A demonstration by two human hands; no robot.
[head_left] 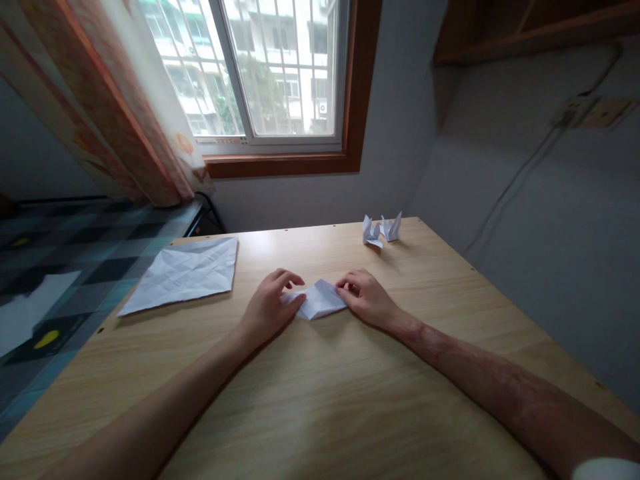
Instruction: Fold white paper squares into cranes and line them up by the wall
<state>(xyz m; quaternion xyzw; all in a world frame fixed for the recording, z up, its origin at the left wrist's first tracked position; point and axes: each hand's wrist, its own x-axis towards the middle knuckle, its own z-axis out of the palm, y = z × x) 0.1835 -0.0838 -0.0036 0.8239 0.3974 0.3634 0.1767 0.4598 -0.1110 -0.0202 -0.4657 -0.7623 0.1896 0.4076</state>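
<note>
A small piece of folded white paper [320,300] lies on the wooden table between my hands, with a raised point at its top edge. My left hand [273,300] has its left end, the thumb pressed on the paper and the other fingers curled above it. At the opposite end, my right hand [367,298] pinches the right corner between thumb and fingertips. Fingers cover both tips of the paper. Beyond my right hand stand two folded paper cranes, a left one [371,231] and a right one [391,227], close together.
A creased white sheet [187,273] lies flat at the table's left edge. The wooden table [300,407] ends at a wall on the right. To the left, a checkered bed cover [95,250] holds loose white paper [37,310]. A barred window [285,73] faces me.
</note>
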